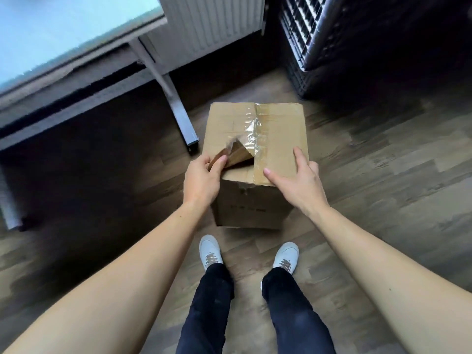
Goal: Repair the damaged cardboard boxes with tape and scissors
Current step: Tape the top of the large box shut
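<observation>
- At far left we see a desk (76, 72) with a grey metal leg (176, 108); its foot ends just beside the far left corner of the cardboard box (278, 134).
- Our left hand (201, 180) grips the torn flap (229, 155) at the near left corner of the box top, fingers curled round its edge, the flap lifted.
- The cardboard box stands upright on the wooden floor (383, 175), just ahead of our white shoes (210, 251). Its long axis runs vertically; the top seam runs away from us.
- Clear tape (255, 131) lies wrinkled along that seam, peeled loose near the tear.
- Our right hand (298, 177) rests spread on the near right corner of the top, fingers straight.
- A radiator (209, 19) stands beyond; a dark slatted unit (314, 34) occupies the far right.
</observation>
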Demonstrator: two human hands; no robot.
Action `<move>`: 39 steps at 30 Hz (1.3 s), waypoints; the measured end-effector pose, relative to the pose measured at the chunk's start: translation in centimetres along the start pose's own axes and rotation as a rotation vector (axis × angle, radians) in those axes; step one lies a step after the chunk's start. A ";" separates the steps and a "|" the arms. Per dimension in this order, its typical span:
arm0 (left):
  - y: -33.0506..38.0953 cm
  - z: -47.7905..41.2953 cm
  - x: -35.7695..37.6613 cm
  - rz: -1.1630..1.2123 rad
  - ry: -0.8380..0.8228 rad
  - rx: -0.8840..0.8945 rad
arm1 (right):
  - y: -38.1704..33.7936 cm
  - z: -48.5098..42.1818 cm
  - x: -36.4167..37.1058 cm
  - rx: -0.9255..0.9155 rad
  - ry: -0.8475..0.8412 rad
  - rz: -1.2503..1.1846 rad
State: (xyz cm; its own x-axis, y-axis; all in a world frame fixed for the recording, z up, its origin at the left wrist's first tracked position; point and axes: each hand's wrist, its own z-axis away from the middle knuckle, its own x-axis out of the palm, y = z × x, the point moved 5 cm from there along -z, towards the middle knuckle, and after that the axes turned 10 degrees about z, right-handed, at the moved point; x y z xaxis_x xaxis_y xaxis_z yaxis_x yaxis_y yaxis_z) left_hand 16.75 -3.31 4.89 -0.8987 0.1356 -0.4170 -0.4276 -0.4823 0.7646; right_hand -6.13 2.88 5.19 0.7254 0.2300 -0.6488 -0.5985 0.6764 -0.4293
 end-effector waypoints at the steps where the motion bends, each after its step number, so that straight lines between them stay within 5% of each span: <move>1: 2.2 0.5 -0.8 -0.002 0.022 0.020 | -1.1 0.8 -1.7 -0.031 0.020 -0.020; 13: 28.5 10.8 -9.4 0.207 0.181 0.240 | -13.0 13.3 -24.5 -0.371 0.352 -0.034; 20: 40.4 16.9 -12.7 0.291 0.178 0.509 | -17.4 20.3 -36.2 -0.521 0.615 -0.087; 31: 45.9 24.1 -21.6 0.445 0.319 0.705 | -26.1 29.7 -41.7 -0.865 0.881 -0.218; 39: 46.7 24.4 -32.9 0.440 0.423 0.782 | -36.5 33.8 -39.1 -1.025 0.907 -0.244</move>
State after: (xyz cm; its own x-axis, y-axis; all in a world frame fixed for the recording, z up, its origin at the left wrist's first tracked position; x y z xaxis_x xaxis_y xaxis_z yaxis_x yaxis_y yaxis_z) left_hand 23.94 -9.15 66.32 -0.9490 -0.3124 -0.0424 -0.1447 0.3121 0.9390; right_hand -1.14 -7.18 67.51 0.6111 -0.6149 -0.4984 -0.7560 -0.2669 -0.5977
